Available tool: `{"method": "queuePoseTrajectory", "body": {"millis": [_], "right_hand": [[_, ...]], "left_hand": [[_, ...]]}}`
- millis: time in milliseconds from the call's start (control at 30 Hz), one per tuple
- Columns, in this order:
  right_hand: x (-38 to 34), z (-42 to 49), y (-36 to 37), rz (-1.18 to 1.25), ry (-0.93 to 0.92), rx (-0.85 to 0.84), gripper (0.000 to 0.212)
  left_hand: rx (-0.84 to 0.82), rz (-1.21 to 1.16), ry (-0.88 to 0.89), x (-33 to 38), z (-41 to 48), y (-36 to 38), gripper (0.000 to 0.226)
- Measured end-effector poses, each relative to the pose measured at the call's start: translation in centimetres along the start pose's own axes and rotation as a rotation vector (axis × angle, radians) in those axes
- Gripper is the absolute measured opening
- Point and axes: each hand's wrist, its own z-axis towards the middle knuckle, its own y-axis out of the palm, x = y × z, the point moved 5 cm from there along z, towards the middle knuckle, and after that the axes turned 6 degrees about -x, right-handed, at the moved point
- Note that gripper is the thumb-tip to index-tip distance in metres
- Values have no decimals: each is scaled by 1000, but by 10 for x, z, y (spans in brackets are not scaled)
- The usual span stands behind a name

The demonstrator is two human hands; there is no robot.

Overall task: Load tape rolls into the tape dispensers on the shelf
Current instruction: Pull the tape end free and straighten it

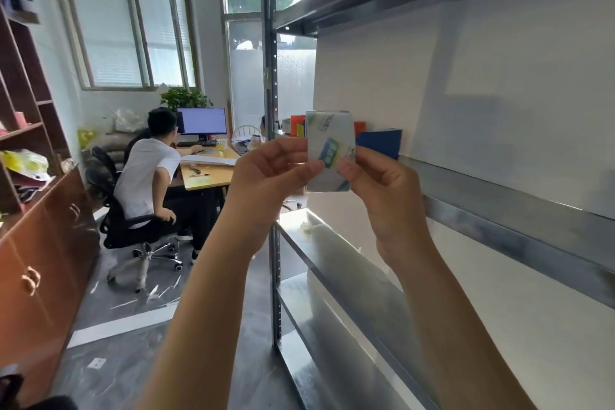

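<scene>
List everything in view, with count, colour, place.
shelf rack: one, grey metal, right
wrapped pack: one, white with blue-green print, held up, centre
blue item: one, blue, on rack behind pack
orange items: at least two, orange, same shelf, far end
seated person: one, white shirt, at desk
monitor: one, lit, on desk
office chair: one, black, under that person
cabinet: one, brown, left
left hand: one, pinches pack's left edge
right hand: one, pinches pack's right edge

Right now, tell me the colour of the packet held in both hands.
The packet is white with blue-and-green print, seen in the head view.
</scene>
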Motion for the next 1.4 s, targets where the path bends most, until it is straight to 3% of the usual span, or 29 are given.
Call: {"method": "queuePoseTrajectory", "body": {"millis": [167,900,1400], "right_hand": [[34,45,41,71,-19,-13,24],[190,181,107,87,11,-22,21],[305,324,89,-2,-21,117,22]], "left_hand": [[18,83,-3,-11,35,-58,22],[80,131,-13,-103,163,-198,27],[-112,99,6,-188,341,-247,32]]}}
